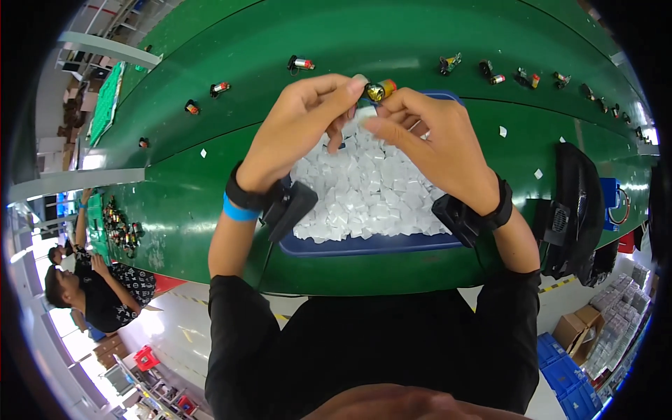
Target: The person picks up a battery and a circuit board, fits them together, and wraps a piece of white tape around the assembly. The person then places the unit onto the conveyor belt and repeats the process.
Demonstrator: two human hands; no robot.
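Note:
A small assembly with an orange-and-gold battery-like cylinder [381, 89] is held up between my two hands, above the far edge of a blue tray [336, 248]. My left hand [297, 129] pinches its dark left end with thumb and forefinger. From the other side, my right hand [444, 143] has its fingers closed around the right and lower part. A whitish piece shows just below the assembly, between the fingertips; whether it is attached I cannot tell. Many small white square pieces [367, 189] fill the tray beneath my hands.
Similar assemblies, such as this one [301, 64], lie spaced along the green table [231, 168]. A black bag-like object [584, 210] and a blue box [611, 203] stand at the right. A person [98, 290] sits at the left, by a pile of assemblies [120, 227].

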